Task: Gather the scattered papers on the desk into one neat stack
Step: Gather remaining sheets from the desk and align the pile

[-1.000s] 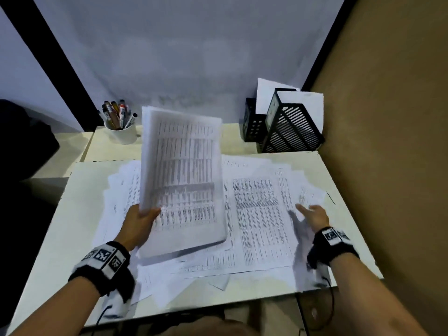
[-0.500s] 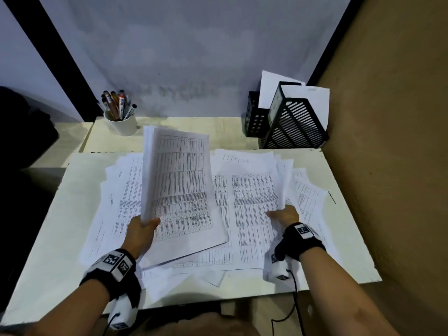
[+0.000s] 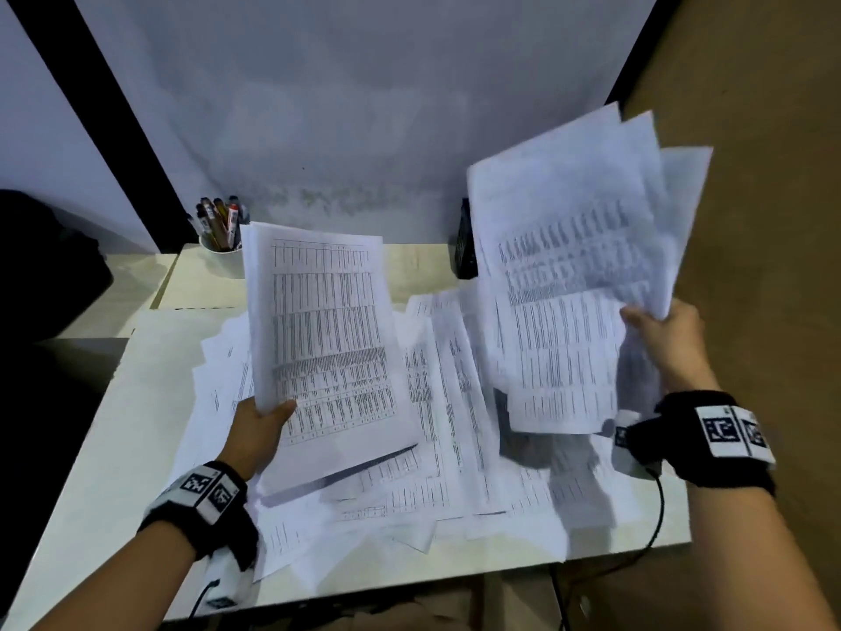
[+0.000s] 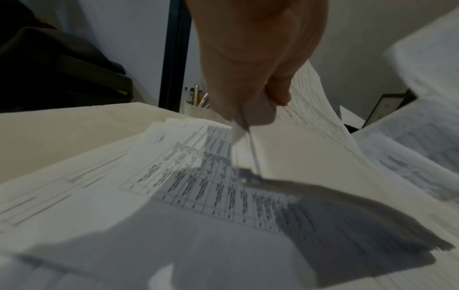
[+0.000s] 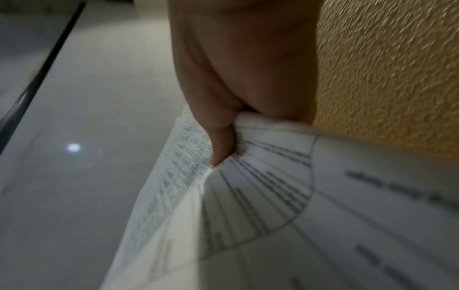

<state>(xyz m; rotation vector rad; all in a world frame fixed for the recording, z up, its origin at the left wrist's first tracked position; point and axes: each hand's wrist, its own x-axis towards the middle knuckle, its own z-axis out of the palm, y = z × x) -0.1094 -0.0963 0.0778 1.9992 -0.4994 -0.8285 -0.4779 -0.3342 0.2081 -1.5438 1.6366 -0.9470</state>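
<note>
Printed sheets [image 3: 455, 430] lie scattered over the white desk [image 3: 104, 453]. My left hand [image 3: 255, 430] grips the left edge of a gathered stack of papers [image 3: 327, 348], tilted up off the desk; in the left wrist view the left hand [image 4: 258, 82] pinches that stack [image 4: 305, 149]. My right hand [image 3: 660, 330] holds a loose, fanned bunch of sheets [image 3: 569, 284] raised above the desk's right side. In the right wrist view the right hand's thumb [image 5: 218, 137] presses into that bunch [image 5: 273, 196].
A white cup of pens [image 3: 220, 239] stands at the back left. A black mesh file holder [image 3: 465, 239] shows behind the raised sheets. A brown textured wall [image 3: 773, 220] runs close along the desk's right side. A dark object [image 3: 45, 275] sits far left.
My right hand went from lying on the sheets at the desk's right to gripping a bunch and lifting it up. The left hand has kept hold of its stack.
</note>
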